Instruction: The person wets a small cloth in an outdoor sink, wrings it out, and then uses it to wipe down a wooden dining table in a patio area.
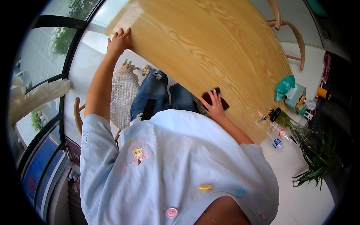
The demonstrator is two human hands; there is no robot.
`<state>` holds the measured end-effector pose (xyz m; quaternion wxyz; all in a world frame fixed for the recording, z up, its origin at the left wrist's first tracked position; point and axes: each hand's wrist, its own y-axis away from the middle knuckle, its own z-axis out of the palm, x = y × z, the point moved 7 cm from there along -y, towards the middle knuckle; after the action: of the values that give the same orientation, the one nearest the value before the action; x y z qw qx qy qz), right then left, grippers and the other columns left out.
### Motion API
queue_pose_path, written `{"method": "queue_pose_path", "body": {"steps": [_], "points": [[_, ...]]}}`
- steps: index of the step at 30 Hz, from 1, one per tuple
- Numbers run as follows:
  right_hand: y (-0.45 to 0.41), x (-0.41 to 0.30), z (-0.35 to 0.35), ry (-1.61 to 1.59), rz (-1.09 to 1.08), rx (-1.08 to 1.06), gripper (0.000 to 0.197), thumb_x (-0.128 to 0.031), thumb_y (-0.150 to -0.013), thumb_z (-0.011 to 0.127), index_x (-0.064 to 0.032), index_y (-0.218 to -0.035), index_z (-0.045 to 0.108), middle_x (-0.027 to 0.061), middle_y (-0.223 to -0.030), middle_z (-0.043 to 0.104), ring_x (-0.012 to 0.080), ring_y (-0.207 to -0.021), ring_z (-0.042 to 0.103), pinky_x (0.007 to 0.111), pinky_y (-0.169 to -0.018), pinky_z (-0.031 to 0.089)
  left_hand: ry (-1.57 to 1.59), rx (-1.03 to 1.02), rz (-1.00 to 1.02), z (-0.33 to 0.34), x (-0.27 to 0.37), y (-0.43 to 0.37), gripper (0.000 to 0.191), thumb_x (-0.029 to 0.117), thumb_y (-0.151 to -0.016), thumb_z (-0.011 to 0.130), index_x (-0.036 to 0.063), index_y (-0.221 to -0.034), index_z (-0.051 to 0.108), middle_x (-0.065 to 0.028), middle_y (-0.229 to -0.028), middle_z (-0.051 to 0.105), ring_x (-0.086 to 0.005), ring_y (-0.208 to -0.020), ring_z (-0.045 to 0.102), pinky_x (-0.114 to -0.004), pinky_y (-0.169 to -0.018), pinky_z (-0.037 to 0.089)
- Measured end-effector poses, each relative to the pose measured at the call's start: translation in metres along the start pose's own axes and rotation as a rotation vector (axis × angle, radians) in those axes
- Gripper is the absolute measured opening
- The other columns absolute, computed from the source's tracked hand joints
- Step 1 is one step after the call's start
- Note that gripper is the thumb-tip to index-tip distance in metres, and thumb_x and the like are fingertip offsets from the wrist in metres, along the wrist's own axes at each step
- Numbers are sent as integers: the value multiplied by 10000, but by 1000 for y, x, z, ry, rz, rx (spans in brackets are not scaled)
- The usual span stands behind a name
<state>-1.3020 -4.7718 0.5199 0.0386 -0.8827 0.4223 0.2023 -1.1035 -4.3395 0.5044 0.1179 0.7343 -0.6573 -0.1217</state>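
A wooden table (197, 42) with a pale, strongly grained top lies before me. At its near left corner rests my left hand (119, 42), fingers spread over the edge and nothing visible in it. My right hand (215, 105) lies on a dark brown cloth (225, 104) near the table's front edge, fingers spread on top of it. Part of the cloth is hidden under the hand. Whether the fingers grip it cannot be told.
On the right end stand a teal tissue pack (284, 87), a light blue box (300, 95), plastic bottles (278, 144) and a vase with green plants (284, 119). Wooden chairs (299, 42) stand beyond. A quilted seat cover (123, 98) is by my legs.
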Motion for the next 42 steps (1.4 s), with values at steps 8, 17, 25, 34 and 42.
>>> {"method": "queue_pose_path", "body": {"steps": [8, 17, 25, 34, 42], "points": [[-228, -100, 12, -59, -147, 168, 478, -162, -716, 575, -239, -1175, 466, 152, -1289, 304, 371, -1229, 235, 548, -961, 239, 8, -119, 198, -17, 2, 3, 847, 292, -636, 704, 304, -1332, 220, -57, -1357, 294, -263, -1205, 356, -521, -989, 221], [-189, -81, -3, -36, -149, 67, 526, -224, -704, 642, -268, -1193, 453, 126, -1287, 326, 315, -1217, 290, 465, -968, 289, -24, -187, 203, -11, -7, -1, 832, 183, -672, 672, 314, -1337, 190, -31, -1379, 251, -254, -1226, 327, -542, -976, 242], [37, 20, -10, 17, 59, -109, 598, -198, -662, 686, -284, -1203, 447, 141, -1326, 260, 361, -1227, 249, 504, -967, 270, 84, -250, 247, 8, -27, -6, 793, 169, -706, 628, 345, -1338, 182, -93, -1412, 152, -323, -1270, 218, -490, -1010, 188], [21, 11, -6, 65, 76, -54, 594, -230, -688, 688, -283, -1219, 428, 177, -1337, 202, 422, -1230, 190, 570, -951, 240, 27, -266, 199, 4, -10, -3, 764, 88, -716, 555, 342, -1336, 189, -73, -1418, 139, -302, -1275, 218, -466, -1019, 187], [-107, -37, 5, 17, -36, -76, 512, -285, -723, 639, -253, -1203, 461, 181, -1325, 220, 416, -1223, 200, 575, -934, 250, 93, -213, 146, -1, -8, 10, 822, -64, -643, 412, 333, -1337, 220, -45, -1423, 131, -287, -1287, 191, -449, -1031, 168]]}}
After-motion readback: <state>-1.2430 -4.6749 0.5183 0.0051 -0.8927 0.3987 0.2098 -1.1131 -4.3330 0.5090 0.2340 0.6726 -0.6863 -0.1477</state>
